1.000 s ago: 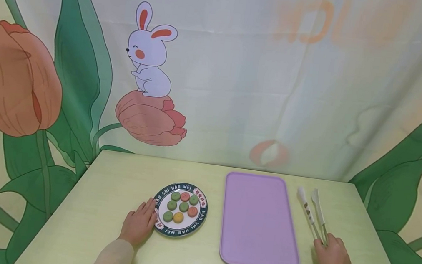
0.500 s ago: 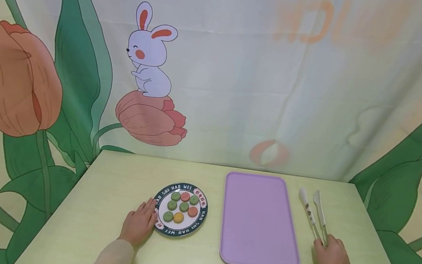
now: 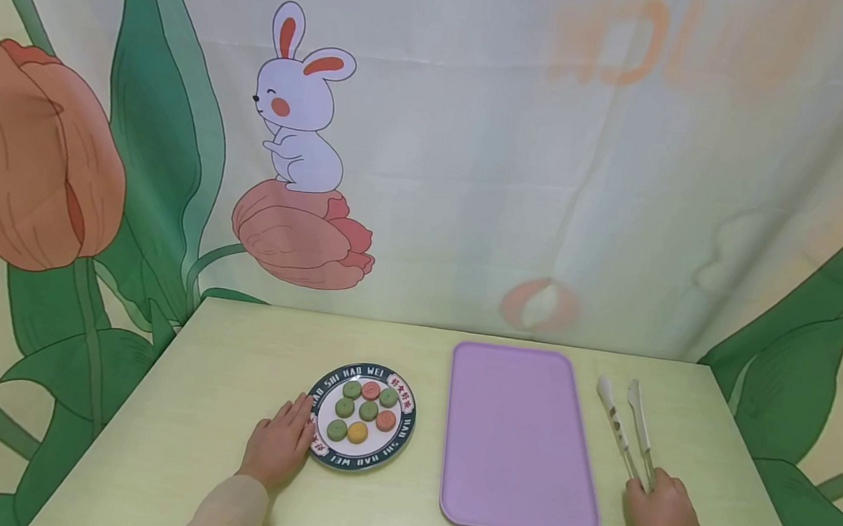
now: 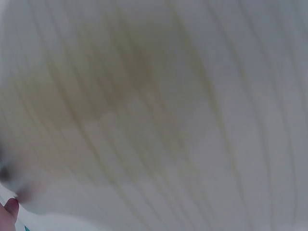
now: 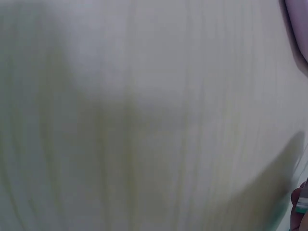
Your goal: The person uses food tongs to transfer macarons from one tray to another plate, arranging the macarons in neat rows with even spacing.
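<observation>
In the head view my left hand (image 3: 276,444) lies on the table with its fingers extended against the left rim of a round plate (image 3: 357,463). The plate has a dark blue lettered border and carries several small round cookies (image 3: 368,410) in green, pink and yellow. On the right, my right hand (image 3: 664,518) grips the near end of white-tipped tongs (image 3: 643,429), whose two arms stand apart and point away from me. Only a bit of thumb or finger (image 4: 10,211) shows at the left wrist view's corner. The right wrist view catches fingertips (image 5: 296,211) at its edge.
A purple rectangular tray (image 3: 522,439) lies between the plate and the tongs, its corner also showing in the right wrist view. The pale table (image 3: 157,440) ends at the back against a curtain (image 3: 444,173) printed with a rabbit and tulips.
The tongs' tips have shifted slightly to the right. My left hand, the plate and the tray stay where they were.
</observation>
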`<state>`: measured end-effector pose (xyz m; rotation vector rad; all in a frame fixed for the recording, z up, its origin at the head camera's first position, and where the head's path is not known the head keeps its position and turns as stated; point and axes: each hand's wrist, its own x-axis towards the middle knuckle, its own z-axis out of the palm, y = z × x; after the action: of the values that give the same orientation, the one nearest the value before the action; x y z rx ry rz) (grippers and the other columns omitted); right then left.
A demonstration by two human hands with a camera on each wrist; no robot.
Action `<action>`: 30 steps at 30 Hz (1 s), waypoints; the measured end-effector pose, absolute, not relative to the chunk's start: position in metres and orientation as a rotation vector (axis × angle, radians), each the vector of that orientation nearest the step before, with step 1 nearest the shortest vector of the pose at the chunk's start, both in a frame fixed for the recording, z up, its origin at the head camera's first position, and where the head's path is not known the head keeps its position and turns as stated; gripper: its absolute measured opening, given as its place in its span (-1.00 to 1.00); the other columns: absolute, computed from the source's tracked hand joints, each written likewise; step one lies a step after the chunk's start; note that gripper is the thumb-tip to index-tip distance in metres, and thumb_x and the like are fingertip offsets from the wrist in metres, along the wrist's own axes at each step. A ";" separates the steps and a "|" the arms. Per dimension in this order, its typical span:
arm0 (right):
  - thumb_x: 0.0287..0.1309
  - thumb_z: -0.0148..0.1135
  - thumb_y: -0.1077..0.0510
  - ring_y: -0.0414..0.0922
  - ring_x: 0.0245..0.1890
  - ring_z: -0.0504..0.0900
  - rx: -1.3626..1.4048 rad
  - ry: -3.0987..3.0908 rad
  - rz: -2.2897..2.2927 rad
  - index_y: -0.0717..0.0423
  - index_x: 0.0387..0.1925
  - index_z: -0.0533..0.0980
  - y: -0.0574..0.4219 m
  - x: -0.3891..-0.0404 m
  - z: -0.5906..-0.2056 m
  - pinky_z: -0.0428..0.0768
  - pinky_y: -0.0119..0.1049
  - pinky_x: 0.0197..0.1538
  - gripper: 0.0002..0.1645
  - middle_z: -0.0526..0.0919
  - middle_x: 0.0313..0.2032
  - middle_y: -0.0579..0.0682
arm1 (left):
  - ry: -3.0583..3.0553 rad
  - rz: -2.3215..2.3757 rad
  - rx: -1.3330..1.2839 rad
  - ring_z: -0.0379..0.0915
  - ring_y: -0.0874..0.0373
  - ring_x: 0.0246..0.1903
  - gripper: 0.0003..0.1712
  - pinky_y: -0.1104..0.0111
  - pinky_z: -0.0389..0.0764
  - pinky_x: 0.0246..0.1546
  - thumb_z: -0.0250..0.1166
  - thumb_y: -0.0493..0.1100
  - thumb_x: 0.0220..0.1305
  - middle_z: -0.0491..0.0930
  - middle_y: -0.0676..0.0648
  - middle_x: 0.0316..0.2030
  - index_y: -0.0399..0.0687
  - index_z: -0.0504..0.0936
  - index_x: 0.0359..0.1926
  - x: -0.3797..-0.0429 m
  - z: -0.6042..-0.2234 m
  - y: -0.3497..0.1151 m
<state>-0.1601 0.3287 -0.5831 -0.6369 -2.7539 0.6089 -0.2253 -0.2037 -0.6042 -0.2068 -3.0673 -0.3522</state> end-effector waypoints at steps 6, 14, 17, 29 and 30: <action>-0.02 0.01 0.03 -0.02 -0.66 0.41 -0.649 -2.798 0.599 0.29 -0.32 0.46 0.329 -0.159 -0.585 0.21 -0.29 -0.72 -0.63 0.48 -0.58 0.15 | -3.055 -0.344 -0.208 0.13 -0.11 0.23 -0.40 -0.02 0.28 0.07 -0.17 0.06 0.31 0.15 -0.11 0.29 -0.10 0.14 0.30 -0.225 -0.603 -0.204; -0.02 0.00 0.04 0.05 -0.59 0.46 -0.657 -2.820 0.608 0.28 -0.30 0.45 0.328 -0.159 -0.582 0.25 -0.26 -0.71 -0.62 0.50 -0.54 0.18 | -3.071 -0.338 -0.203 0.11 -0.12 0.24 -0.40 -0.03 0.26 0.08 -0.17 0.06 0.31 0.14 -0.11 0.30 -0.11 0.13 0.30 -0.226 -0.601 -0.203; -0.03 0.01 0.04 0.05 -0.58 0.47 -0.663 -2.832 0.604 0.29 -0.26 0.45 0.327 -0.159 -0.583 0.27 -0.26 -0.70 -0.60 0.50 -0.51 0.19 | -3.072 -0.332 -0.205 0.11 -0.13 0.24 -0.40 -0.03 0.27 0.07 -0.16 0.06 0.31 0.14 -0.12 0.29 -0.11 0.13 0.30 -0.225 -0.601 -0.203; 0.01 -0.01 -0.01 0.14 -0.45 0.50 -0.677 -2.882 0.629 0.31 -0.11 0.40 0.329 -0.160 -0.585 0.37 -0.15 -0.63 -0.49 0.49 -0.38 0.26 | -3.062 -0.328 -0.197 0.12 -0.11 0.24 -0.40 -0.02 0.27 0.08 -0.17 0.07 0.31 0.15 -0.11 0.29 -0.11 0.14 0.30 -0.225 -0.603 -0.203; 0.01 -0.01 -0.01 0.14 -0.45 0.50 -0.679 -2.885 0.631 0.31 -0.10 0.40 0.329 -0.160 -0.585 0.37 -0.15 -0.63 -0.48 0.49 -0.38 0.26 | -3.062 -0.331 -0.197 0.12 -0.11 0.24 -0.39 -0.02 0.27 0.08 -0.17 0.07 0.31 0.15 -0.11 0.29 -0.10 0.14 0.30 -0.225 -0.602 -0.203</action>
<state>-0.1600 0.3293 -0.5847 -0.6789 -2.8849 0.6311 -0.2251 -0.2031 -0.6024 -0.1968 -3.0623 -0.3308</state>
